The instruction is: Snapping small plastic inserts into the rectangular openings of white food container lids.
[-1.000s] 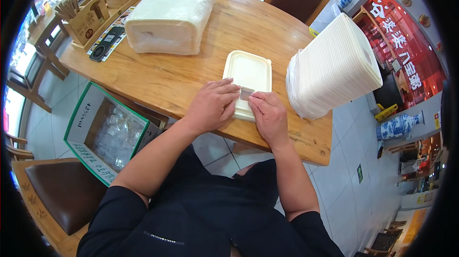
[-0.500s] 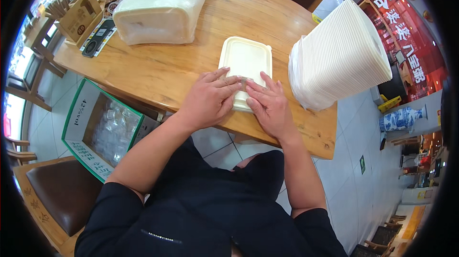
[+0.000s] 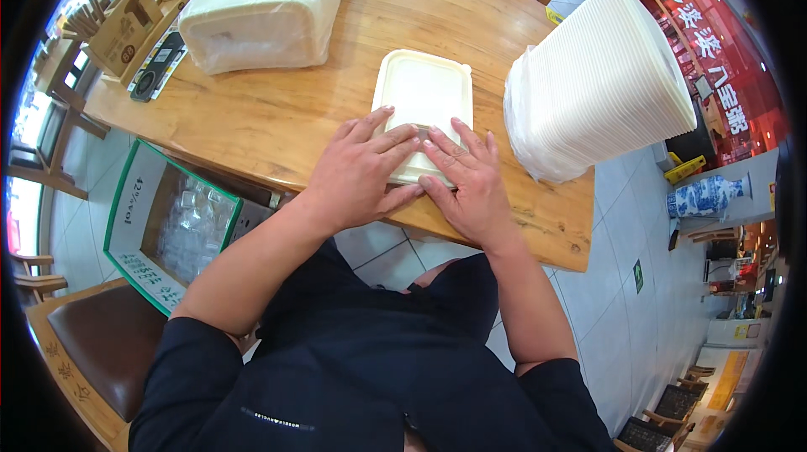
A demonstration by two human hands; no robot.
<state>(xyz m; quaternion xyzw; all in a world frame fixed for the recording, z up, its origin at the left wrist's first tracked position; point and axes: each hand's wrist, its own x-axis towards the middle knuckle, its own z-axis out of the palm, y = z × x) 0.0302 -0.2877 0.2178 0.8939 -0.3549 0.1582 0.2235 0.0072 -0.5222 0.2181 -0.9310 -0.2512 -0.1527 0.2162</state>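
A cream rectangular takeaway container with a lid [image 3: 427,86] lies flat near the table's front edge, one corner tab at its far right. My left hand [image 3: 360,166] rests on the near left of the lid, fingers stretched out. From the other side my right hand [image 3: 469,179] lies on the near right part, its fingers spread. The fingertips of both hands almost meet at a small greyish see-through strip [image 3: 423,131] on the lid; what it is I cannot make out. Both thumbs sit close together at the container's near edge, which the hands partly hide.
On the wooden table [image 3: 403,15], a tall stack of cream trays [image 3: 601,82] leans at right, and a plastic-wrapped pack [image 3: 261,15] lies at far left. Beyond it stands a chopstick box [image 3: 124,36]. Below left, a green-edged box [image 3: 126,225] holds clear plastic pieces beside a chair [image 3: 109,351].
The thumbs have come together at the container's near edge, and the right fingers lie more spread on the lid. The whole view has shifted slightly; the container stays on the table.
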